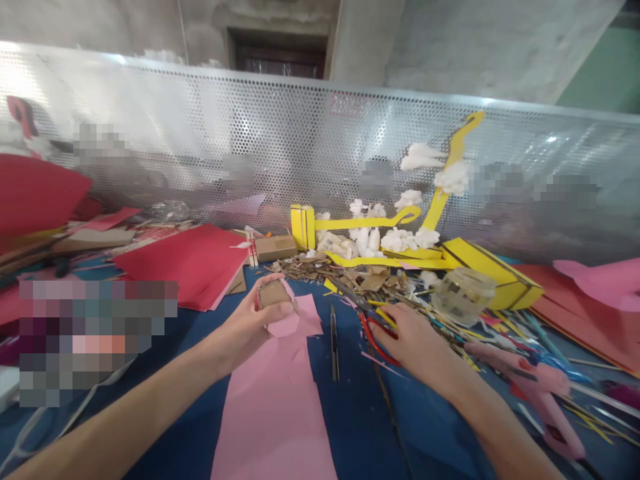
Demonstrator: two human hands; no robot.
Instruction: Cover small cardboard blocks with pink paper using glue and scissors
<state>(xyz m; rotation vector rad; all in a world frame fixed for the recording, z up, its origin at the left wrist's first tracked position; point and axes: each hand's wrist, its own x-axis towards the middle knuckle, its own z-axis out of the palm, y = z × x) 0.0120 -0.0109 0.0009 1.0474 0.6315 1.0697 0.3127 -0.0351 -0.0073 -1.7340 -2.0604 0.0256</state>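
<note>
My left hand (pixel 253 320) is closed around a small brown cardboard piece (pixel 274 292) wrapped partly in pink paper, held just above a long pink paper sheet (pixel 277 407) on the blue table. My right hand (pixel 413 340) rests on red-handled scissors (pixel 376 333), fingers curled over the handles; the blades point away toward a pile of cardboard scraps (pixel 350 273). A dark craft knife (pixel 333 340) lies between the two hands.
Red paper sheets (pixel 185 263) lie at the left. A yellow cardboard model with cotton tufts (pixel 400 233) stands against the perforated metal screen (pixel 300 147). A glass jar (pixel 463 293) and a pink glue gun (pixel 535 390) sit at the right among loose sticks.
</note>
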